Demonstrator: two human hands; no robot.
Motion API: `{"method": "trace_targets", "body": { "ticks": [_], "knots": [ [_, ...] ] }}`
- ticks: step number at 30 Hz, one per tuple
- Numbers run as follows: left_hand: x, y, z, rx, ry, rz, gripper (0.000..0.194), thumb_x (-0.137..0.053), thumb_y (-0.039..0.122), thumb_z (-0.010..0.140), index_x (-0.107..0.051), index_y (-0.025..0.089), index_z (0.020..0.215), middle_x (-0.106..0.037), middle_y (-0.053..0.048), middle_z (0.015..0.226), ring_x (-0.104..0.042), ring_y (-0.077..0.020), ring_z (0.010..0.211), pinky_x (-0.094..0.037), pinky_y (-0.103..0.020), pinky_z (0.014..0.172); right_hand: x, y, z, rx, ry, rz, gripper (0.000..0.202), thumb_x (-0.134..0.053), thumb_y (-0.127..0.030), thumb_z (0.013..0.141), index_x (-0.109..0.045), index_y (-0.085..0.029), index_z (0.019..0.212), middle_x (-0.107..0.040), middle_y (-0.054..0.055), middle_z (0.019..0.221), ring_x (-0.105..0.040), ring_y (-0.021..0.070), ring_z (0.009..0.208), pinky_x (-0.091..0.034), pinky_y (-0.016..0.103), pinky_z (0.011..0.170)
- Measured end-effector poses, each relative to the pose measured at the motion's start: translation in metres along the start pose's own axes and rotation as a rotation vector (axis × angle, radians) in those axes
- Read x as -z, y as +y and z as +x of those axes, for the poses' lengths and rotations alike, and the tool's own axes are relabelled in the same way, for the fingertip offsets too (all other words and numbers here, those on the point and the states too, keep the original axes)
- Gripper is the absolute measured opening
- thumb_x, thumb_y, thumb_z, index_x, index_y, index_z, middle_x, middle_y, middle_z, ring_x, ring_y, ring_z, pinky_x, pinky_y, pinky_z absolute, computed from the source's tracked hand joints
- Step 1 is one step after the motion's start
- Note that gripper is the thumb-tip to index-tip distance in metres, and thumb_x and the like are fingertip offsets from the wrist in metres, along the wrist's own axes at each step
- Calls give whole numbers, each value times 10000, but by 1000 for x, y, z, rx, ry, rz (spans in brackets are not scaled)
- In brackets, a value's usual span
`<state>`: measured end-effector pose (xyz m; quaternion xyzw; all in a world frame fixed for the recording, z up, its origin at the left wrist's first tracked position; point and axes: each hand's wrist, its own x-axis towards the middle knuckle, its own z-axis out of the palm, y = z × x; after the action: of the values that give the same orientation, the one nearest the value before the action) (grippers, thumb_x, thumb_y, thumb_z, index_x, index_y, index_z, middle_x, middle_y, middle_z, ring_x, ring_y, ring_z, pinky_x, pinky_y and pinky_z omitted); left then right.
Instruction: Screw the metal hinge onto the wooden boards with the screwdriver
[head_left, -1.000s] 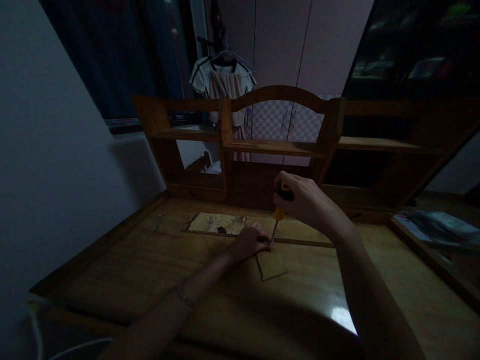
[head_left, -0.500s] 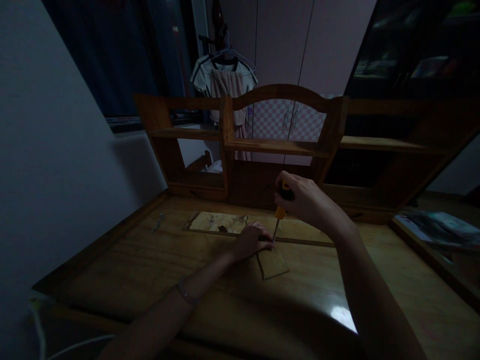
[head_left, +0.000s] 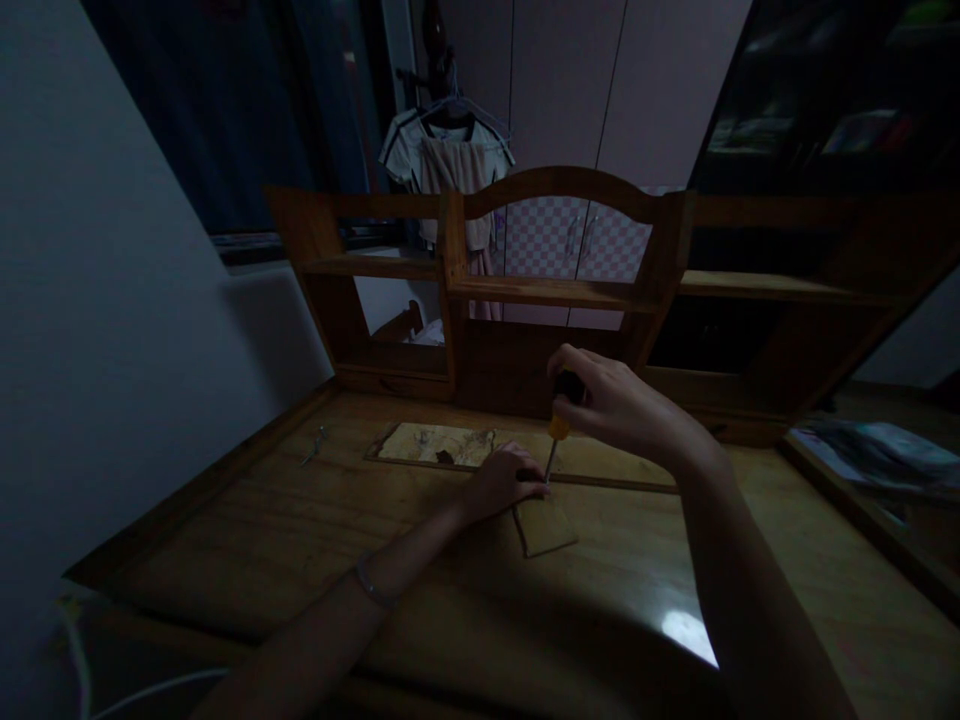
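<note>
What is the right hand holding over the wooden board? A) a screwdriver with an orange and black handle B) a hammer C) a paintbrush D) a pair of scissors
A: the right hand grips a screwdriver by its orange and black handle, its thin metal shaft pointing down to the spot where the left hand rests on the wooden board.

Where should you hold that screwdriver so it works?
Hold the screwdriver by its thick handle, from above. It stands nearly upright, tip down on the wooden board, so the right hand wraps the top while the left hand steadies near the thin tip.
</note>
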<state>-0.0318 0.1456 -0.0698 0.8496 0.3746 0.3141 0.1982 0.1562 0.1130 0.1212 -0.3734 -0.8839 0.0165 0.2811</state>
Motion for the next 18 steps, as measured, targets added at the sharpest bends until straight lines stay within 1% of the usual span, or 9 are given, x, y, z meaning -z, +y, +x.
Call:
{"method": "trace_targets", "body": {
  "ticks": [3, 5, 7, 8, 10, 12, 14, 16, 18],
  "knots": [
    [-1, -1, 0, -7, 10, -2, 193, -785, 403, 757, -734, 227, 818, -691, 13, 857, -560, -176, 932, -369, -309, 880, 0, -2, -1, -1, -7, 1, 227, -617, -185, 874, -514, -205, 1075, -568, 12, 979, -520, 162, 794, -382, 250, 703],
    [-1, -1, 0, -8, 13, -1, 206, -786, 409, 754, -735, 224, 830, -692, 7, 866, -561, -177, 933, -370, -309, 882, -1, -2, 1, -7, 9, -17, 157, -619, -261, 917, -520, -205, 1025, -570, 2, 919, -515, 159, 755, -374, 251, 673],
    [-1, -2, -1, -6, 15, 9, 231, -782, 424, 755, -738, 214, 841, -691, -11, 869, -562, -189, 933, -372, -316, 880, -3, -1, 2, -18, 35, -41, 146, -611, -322, 951, -527, -203, 963, -564, -8, 850, -508, 155, 715, -364, 251, 646],
    [-1, -2, -1, -10, 16, 13, 240, -779, 431, 756, -739, 210, 841, -691, -18, 866, -562, -193, 930, -372, -319, 879, -3, 0, 3, -19, 45, -55, 131, -604, -310, 956, -533, -201, 943, -562, -9, 843, -507, 152, 711, -364, 252, 648],
    [-2, -3, -1, -29, 16, 10, 235, -772, 433, 764, -738, 215, 845, -694, -13, 867, -562, -189, 926, -369, -321, 884, -3, 0, 3, -8, 51, -77, 72, -605, -231, 925, -547, -198, 953, -565, -1, 894, -516, 152, 736, -376, 256, 687],
    [-2, -4, -1, -49, 16, -3, 212, -772, 421, 769, -736, 227, 848, -697, 5, 873, -562, -178, 928, -369, -315, 884, -1, -1, 2, 11, 36, -78, 165, -608, -171, 874, -548, -194, 1026, -565, 16, 995, -531, 162, 804, -388, 265, 750],
    [-3, -5, -1, -54, 10, -5, 199, -772, 412, 770, -736, 232, 848, -697, 10, 875, -559, -177, 935, -372, -316, 882, 1, -4, 0, 8, 20, -73, 262, -618, -178, 853, -532, -191, 1100, -563, 28, 1041, -538, 177, 842, -394, 275, 776],
    [-3, -5, -1, -52, -5, 5, 207, -775, 414, 767, -738, 226, 845, -694, -3, 877, -558, -189, 950, -375, -326, 886, 1, -6, 0, -11, 13, -79, 252, -617, -243, 887, -527, -198, 1118, -573, 26, 1022, -541, 182, 826, -398, 279, 760],
    [-2, -4, -1, -53, -24, 21, 217, -773, 422, 767, -741, 220, 837, -691, -18, 877, -556, -201, 957, -373, -340, 897, 0, -6, 1, -27, 27, -88, 217, -612, -352, 936, -536, -206, 1078, -583, 13, 947, -541, 180, 778, -395, 275, 714]
  ]
}}
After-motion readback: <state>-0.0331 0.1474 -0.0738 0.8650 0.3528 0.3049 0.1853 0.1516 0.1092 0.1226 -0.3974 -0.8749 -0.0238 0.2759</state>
